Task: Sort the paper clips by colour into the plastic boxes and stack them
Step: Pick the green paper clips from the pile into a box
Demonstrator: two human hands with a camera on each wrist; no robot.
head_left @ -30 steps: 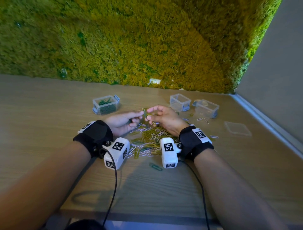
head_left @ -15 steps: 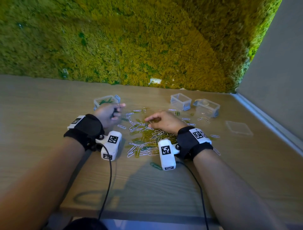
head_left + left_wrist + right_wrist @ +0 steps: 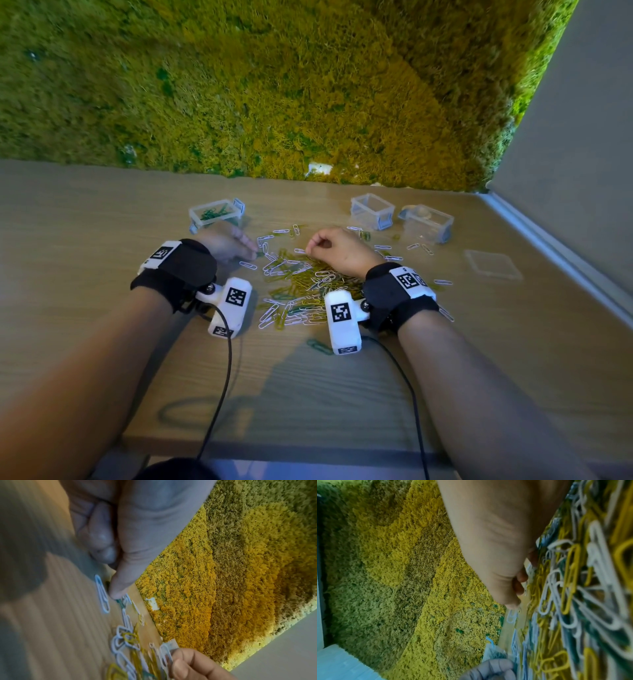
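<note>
A pile of white, yellow and green paper clips (image 3: 301,284) lies on the wooden table between my hands. My left hand (image 3: 255,253) is at the pile's left edge. Its thumb tip (image 3: 118,595) is down on a green clip (image 3: 121,602), pinching at it. My right hand (image 3: 310,247) has curled fingers and pinches a white clip (image 3: 166,654) at the top of the pile. Just behind the left hand stands a clear box with green clips (image 3: 215,216). Two more clear boxes (image 3: 371,209) (image 3: 428,224) stand at the back right.
A clear lid (image 3: 493,267) lies flat at the right, near the wall rail. Loose clips are scattered around the right-hand boxes. One green clip (image 3: 320,346) lies apart near the right wrist camera. A moss wall borders the table's far edge.
My left hand carried a green clip to the left box, then came back down to the pile's left edge. My right hand dropped onto the pile and curled its fingers on a white clip.
</note>
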